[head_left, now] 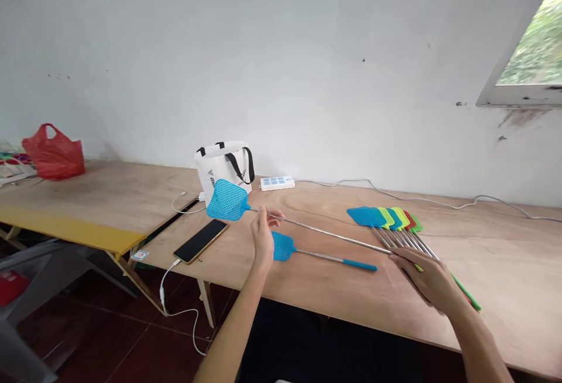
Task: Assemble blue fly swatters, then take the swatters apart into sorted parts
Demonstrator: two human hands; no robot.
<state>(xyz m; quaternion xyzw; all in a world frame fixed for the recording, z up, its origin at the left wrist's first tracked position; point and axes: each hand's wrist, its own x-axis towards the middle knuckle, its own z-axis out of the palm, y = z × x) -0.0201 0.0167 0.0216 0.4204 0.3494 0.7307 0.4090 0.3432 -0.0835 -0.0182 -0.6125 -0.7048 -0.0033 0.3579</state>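
Note:
A blue fly swatter point(227, 200) with a long metal rod is held up above the table, its mesh head to the left. My left hand point(263, 236) pinches the rod just behind the head. Around the rod's other end closes my right hand point(421, 277), which hides the handle. Below, a second blue fly swatter point(284, 246) lies on the table, its blue handle pointing right. Behind my right hand, several fly swatters point(386, 219) in blue, yellow, red and green lie side by side, their heads overlapping; my hand covers part of their rods.
On the wooden table point(504, 266) a phone point(201, 240) lies plugged into a white cable. A white bag point(223, 163) and a power strip point(277, 183) stand by the wall, with a cord running right. A red plastic bag point(55, 154) sits far left.

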